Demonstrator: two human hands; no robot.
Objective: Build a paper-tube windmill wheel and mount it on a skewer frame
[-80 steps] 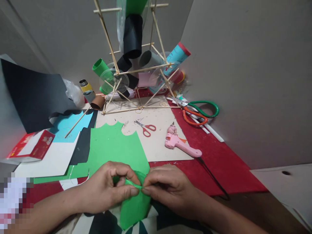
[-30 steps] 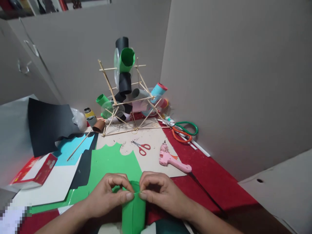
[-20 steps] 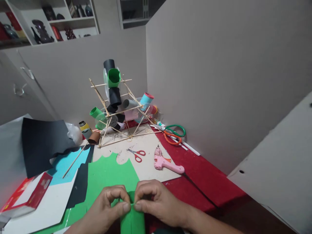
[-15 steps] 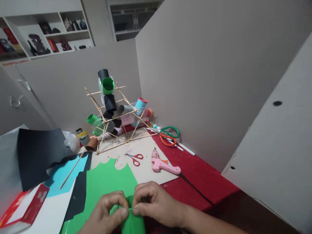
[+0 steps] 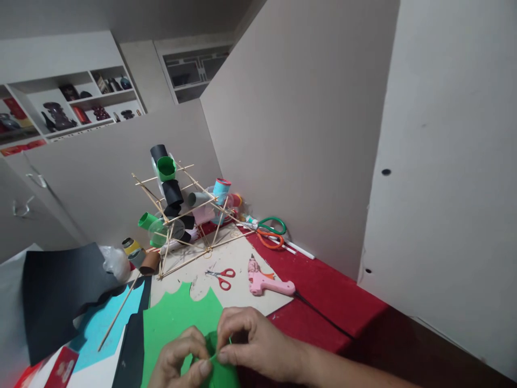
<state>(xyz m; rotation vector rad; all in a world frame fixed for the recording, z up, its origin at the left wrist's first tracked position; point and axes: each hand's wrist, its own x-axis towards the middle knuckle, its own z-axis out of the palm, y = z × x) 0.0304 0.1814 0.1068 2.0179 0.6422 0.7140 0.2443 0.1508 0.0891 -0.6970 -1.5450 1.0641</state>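
Note:
At the bottom of the view, my left hand (image 5: 181,360) and my right hand (image 5: 258,345) pinch the upper edge of a rolled green foam sheet (image 5: 220,374). Thumbs and forefingers of both hands are close together at its rim; the lower part of the roll runs out of the picture. Under and behind my hands lies a flat green sheet (image 5: 173,318) with a scalloped far edge. Beyond it are red-handled small scissors (image 5: 222,277) and a pink glue gun (image 5: 266,283), both lying on a pale board (image 5: 246,307).
A stick frame (image 5: 189,215) carrying black, green and blue tubes stands at the back. Large scissors (image 5: 270,231) lie by the grey partition (image 5: 299,134). Black sheets (image 5: 60,296), a blue sheet (image 5: 109,328) and a red box (image 5: 60,369) are at the left. The glue gun's cord (image 5: 323,315) runs right.
The camera view has tilted upward and turned slightly right. Both hands stay at the green roll; its top now looks more open, and my right hand's fingers have shifted slightly along the edge.

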